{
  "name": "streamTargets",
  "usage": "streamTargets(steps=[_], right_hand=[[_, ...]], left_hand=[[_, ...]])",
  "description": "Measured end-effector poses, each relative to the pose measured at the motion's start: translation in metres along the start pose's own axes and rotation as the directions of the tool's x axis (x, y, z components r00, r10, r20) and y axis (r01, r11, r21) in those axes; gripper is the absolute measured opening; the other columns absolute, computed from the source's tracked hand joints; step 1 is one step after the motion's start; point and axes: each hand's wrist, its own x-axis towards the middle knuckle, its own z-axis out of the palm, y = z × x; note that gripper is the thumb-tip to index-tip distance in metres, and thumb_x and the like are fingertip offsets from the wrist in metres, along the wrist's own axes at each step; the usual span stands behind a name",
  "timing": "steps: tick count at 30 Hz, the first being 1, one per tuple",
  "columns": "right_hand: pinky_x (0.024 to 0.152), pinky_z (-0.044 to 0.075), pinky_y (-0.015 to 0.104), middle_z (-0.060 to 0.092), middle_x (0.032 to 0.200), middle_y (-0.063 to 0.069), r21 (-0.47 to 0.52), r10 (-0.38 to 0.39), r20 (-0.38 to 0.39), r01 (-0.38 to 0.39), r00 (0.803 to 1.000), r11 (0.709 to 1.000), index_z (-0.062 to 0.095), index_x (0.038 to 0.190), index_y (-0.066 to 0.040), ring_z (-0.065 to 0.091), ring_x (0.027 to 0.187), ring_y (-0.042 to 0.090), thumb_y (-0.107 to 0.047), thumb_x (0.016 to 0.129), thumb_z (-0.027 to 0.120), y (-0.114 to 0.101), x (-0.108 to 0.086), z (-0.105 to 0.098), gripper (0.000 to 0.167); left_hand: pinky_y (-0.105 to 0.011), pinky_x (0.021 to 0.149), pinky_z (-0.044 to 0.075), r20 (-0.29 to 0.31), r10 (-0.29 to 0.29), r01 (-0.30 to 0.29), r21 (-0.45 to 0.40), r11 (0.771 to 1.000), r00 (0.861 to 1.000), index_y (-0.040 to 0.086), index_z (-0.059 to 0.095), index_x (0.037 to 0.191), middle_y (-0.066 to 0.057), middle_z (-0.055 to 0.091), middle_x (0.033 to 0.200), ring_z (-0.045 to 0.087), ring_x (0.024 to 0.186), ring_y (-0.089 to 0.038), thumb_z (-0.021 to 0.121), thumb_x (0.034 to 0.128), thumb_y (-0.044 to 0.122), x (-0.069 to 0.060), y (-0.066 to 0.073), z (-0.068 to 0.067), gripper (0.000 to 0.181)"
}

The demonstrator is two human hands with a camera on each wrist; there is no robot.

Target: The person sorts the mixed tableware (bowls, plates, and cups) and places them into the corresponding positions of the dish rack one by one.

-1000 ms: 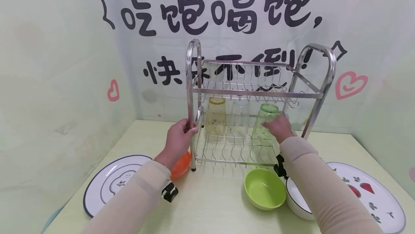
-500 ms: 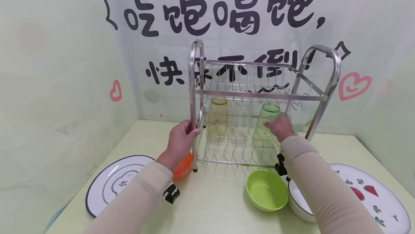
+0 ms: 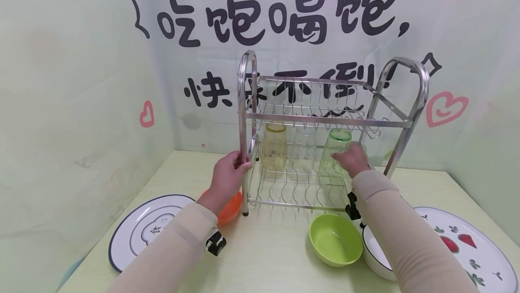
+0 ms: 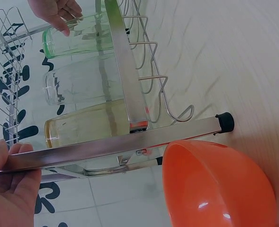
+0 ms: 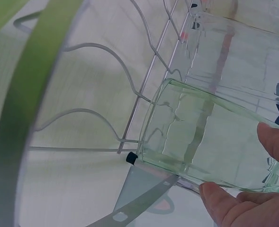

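Left hand [image 3: 226, 173] — fingers curled round rack post [image 3: 242, 126]; right hand [image 3: 352, 160] — fingers pinching green glass [image 3: 331, 166], apparently resting on lower tier [image 3: 292, 205], contact hard to see.

Head: white bowl [image 3: 375, 253] pt hidden by R sleeve [image 3: 410, 234], orange bowl [image 3: 232, 208] by L arm [image 3: 187, 236]. R wrist: R hand [image 5: 267, 208] cut @ edge.

Left hand [image 3: 224, 173] grips with curled fingers [image 3: 233, 155]; right hand [image 3: 352, 160] pinches (both arms [image 3: 170, 248] reach forward from behind the fingers).
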Motion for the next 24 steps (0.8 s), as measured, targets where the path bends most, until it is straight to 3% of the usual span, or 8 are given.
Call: streamTargets(steps=[9, 24], right_hand=[[0.111, 0.025, 0.057, 0.018, 0.15, 0.036, 0.027, -0.007, 0.004, 0.007, 1.0, 1.0, 0.007, 0.147, 0.014, 0.023, 0.136, 0.052, -0.019, 0.095, 0.057, 0.0004, 0.0018, 0.0016, 0.079], [0.107, 0.032, 0.057, 0.025, 0.147, 0.037, 0.041, -0.022, 0.028, 0.021, 0.999, 0.999, 0.008, 0.147, 0.013, 0.04, 0.127, 0.05, -0.021, 0.097, 0.054, 0.0025, 0.0049, 0.0023, 0.076]], left_hand=[[-0.04, 0.086, 0.053, -0.006, 0.007, -0.007, 0.001, 1.0, 1.0, 0.0, 0.063, 0.109, -0.014, 0.066, 0.103, 0.06, 0.093, -0.026, 0.063, 0.0934, 0.01, -0.0005, -0.0007, 0.0004, 0.019], [-0.039, 0.086, 0.053, -0.002, -0.001, 0.001, 0.003, 1.0, 1.0, 0.001, 0.063, 0.109, -0.014, 0.066, 0.102, 0.059, 0.092, -0.025, 0.063, 0.0931, 0.009, -0.0017, 0.0001, 0.0004, 0.018]])
